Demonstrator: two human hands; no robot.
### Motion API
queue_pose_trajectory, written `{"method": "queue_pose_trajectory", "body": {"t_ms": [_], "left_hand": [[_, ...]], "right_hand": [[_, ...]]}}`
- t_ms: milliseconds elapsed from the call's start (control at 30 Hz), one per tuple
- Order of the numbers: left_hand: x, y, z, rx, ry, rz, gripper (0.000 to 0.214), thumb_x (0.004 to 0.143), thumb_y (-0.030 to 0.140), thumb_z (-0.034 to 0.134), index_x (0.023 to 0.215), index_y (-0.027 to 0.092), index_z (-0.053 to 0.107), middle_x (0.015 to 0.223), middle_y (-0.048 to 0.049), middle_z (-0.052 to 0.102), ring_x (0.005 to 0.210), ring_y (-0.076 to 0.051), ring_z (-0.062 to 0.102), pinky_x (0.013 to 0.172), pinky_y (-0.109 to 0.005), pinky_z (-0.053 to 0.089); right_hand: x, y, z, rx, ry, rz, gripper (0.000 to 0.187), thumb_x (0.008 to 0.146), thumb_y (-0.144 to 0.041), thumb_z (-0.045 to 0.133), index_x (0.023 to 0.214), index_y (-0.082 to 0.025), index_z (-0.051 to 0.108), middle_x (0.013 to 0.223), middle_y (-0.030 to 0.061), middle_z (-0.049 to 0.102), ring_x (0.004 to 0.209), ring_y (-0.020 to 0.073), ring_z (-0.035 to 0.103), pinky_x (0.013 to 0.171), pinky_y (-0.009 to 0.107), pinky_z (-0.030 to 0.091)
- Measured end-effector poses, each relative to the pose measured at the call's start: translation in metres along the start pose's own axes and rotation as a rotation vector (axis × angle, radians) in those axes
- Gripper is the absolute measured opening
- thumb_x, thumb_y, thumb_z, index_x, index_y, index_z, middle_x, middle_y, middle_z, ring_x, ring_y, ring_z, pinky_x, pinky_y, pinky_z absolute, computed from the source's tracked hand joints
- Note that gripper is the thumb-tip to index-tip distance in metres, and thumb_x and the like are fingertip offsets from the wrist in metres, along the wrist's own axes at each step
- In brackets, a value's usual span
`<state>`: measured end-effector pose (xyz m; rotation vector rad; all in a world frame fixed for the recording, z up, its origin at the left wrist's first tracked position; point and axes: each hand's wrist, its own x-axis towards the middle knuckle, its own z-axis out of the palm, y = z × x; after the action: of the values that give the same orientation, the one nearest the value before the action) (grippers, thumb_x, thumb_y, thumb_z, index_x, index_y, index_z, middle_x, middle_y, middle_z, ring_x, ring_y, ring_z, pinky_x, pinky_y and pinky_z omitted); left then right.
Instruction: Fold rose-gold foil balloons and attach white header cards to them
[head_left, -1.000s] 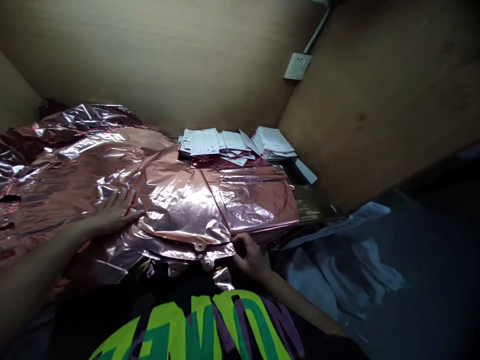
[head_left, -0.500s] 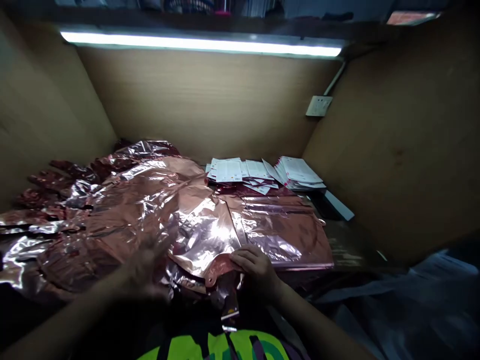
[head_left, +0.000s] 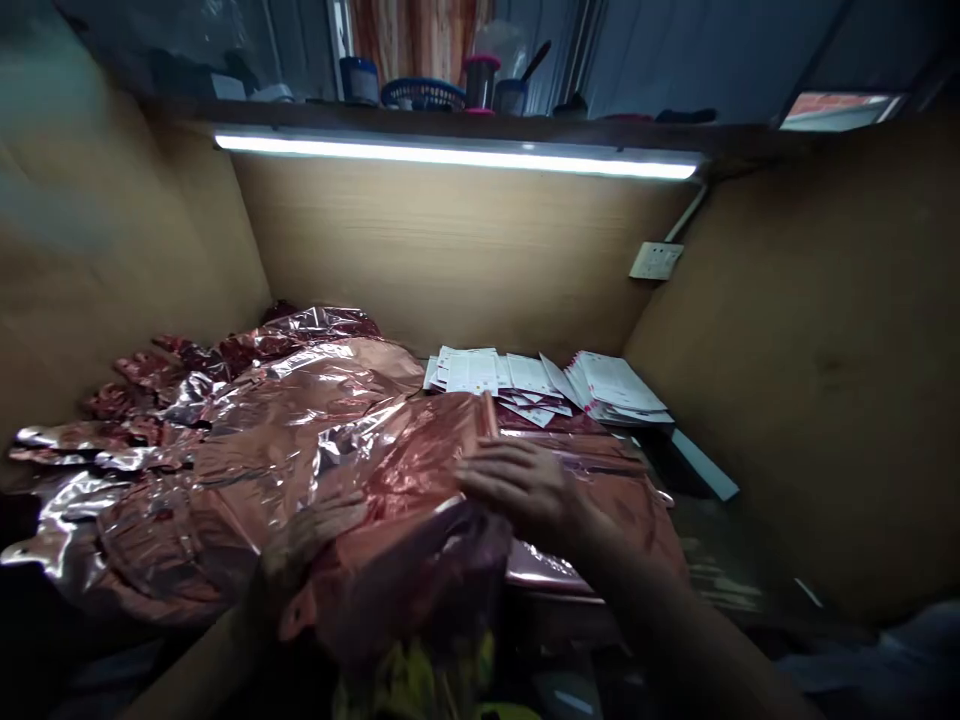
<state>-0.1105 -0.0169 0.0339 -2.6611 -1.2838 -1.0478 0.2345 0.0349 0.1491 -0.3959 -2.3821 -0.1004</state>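
A flat rose-gold foil balloon (head_left: pixel 397 460) lies partly folded over in front of me, its near part raised and hanging toward my body. My right hand (head_left: pixel 521 490) grips its folded right edge, fingers stretched over the top and the thumb hidden. My left hand (head_left: pixel 311 535) rests on the foil at the left, its fingers flat and extended. Under and beyond it spreads a heap of similar shiny foil balloons (head_left: pixel 255 480) with crumpled ends on the left. Another stack of flat foil (head_left: pixel 622 500) lies under my right forearm.
White printed cards (head_left: pixel 472 370) lie at the back, beside a thicker card stack (head_left: pixel 622 385). Wooden panels (head_left: pixel 435 230) enclose the back and sides. A tube light (head_left: pixel 450 155) hangs under a shelf holding a blue basket (head_left: pixel 424 93). A socket (head_left: pixel 656 260) is on the right.
The near part of the foil balloon has been lifted and folded upward, with my right hand raised along it. My left hand has come to rest on the foil. The camera view has tilted up.
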Motion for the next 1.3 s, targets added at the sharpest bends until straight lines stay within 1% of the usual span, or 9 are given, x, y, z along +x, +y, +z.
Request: {"method": "queue_pose_trajectory", "body": {"t_ms": [133,333,633,767,867,1000,1067,1167,1300], "left_hand": [[0.03,0.015,0.011,-0.047,-0.09,0.447,0.041,0.096,0.024,0.043,0.137,0.025,0.051,0.128,-0.0074,0.065,0.129,-0.023,0.052,0.11,-0.045,0.042],[0.021,0.016,0.051,0.029,-0.264,0.529,0.044,0.093,0.026,0.05,0.136,0.017,0.051,0.125,-0.0101,0.066,0.121,-0.023,0.059,0.106,-0.039,0.046],[0.026,0.032,0.045,-0.291,-0.268,0.09,0.047,0.087,0.04,0.056,0.132,0.025,0.054,0.119,-0.011,0.068,0.105,-0.024,0.067,0.084,-0.034,0.058],[0.043,0.038,0.048,-0.317,-0.314,-0.343,0.038,0.094,0.042,0.035,0.106,0.022,0.066,0.085,-0.0066,0.074,0.071,-0.02,0.07,0.063,-0.03,0.055],[0.063,0.034,0.059,-0.119,-0.282,-0.656,0.044,0.093,0.039,0.036,0.126,0.015,0.053,0.088,-0.0113,0.074,0.076,-0.026,0.071,0.065,-0.034,0.053],[0.076,0.037,0.068,0.112,-0.249,-0.715,0.064,0.095,0.037,0.035,0.15,0.009,0.016,0.092,-0.0162,0.073,0.077,-0.03,0.072,0.067,-0.039,0.052],[0.073,0.045,0.065,0.161,-0.141,-0.645,0.073,0.096,0.043,0.036,0.152,0.008,0.004,0.107,-0.0211,0.07,0.087,-0.032,0.071,0.067,-0.04,0.053],[0.066,0.058,0.053,0.26,-0.059,-0.261,0.089,0.085,0.051,0.055,0.154,0.019,0.008,0.15,-0.0221,0.038,0.133,-0.04,0.043,0.098,-0.053,0.045],[0.07,0.061,0.049,0.283,-0.397,0.194,0.085,0.075,0.021,0.059,0.152,0.031,0.023,0.161,-0.0048,0.02,0.147,-0.033,0.013,0.119,-0.055,0.009]], "right_hand": [[-0.068,-0.039,-0.02,-0.084,-0.111,-0.002,0.051,0.093,-0.017,0.054,0.143,-0.026,0.045,0.114,0.0059,0.071,0.106,0.0206,0.067,0.095,0.04,0.055],[-0.156,-0.051,0.055,-0.117,-0.046,0.213,0.04,0.093,-0.021,0.054,0.133,-0.02,0.055,0.115,0.0108,0.071,0.114,0.0236,0.064,0.087,0.037,0.06],[-0.162,-0.004,0.043,0.056,-0.116,0.441,0.029,0.089,-0.023,0.051,0.112,-0.023,0.068,0.106,0.0089,0.073,0.097,0.0215,0.067,0.078,0.036,0.056],[-0.146,0.009,0.04,0.21,-0.156,0.872,0.032,0.094,-0.033,0.042,0.085,-0.02,0.07,0.08,0.0053,0.072,0.076,0.019,0.065,0.067,0.03,0.05],[-0.126,0.013,0.042,0.197,-0.259,1.199,0.039,0.096,-0.039,0.039,0.076,-0.018,0.064,0.072,0.0034,0.067,0.068,0.0171,0.062,0.06,0.025,0.041],[-0.109,0.007,0.047,0.016,-0.367,1.35,0.035,0.097,-0.037,0.039,0.078,-0.018,0.061,0.075,0.0063,0.069,0.068,0.0178,0.061,0.057,0.025,0.032],[-0.107,0.003,0.049,-0.043,-0.398,1.371,0.034,0.099,-0.035,0.037,0.082,-0.018,0.061,0.078,0.008,0.07,0.069,0.019,0.062,0.055,0.026,0.03],[-0.107,0.001,0.049,-0.069,-0.429,1.348,0.034,0.1,-0.033,0.033,0.089,-0.018,0.061,0.082,0.0097,0.071,0.072,0.0206,0.065,0.055,0.026,0.029],[-0.108,0.005,0.044,-0.11,-0.494,1.332,0.034,0.101,-0.031,0.03,0.095,-0.016,0.06,0.082,0.0122,0.071,0.073,0.0224,0.066,0.056,0.028,0.031]]}}
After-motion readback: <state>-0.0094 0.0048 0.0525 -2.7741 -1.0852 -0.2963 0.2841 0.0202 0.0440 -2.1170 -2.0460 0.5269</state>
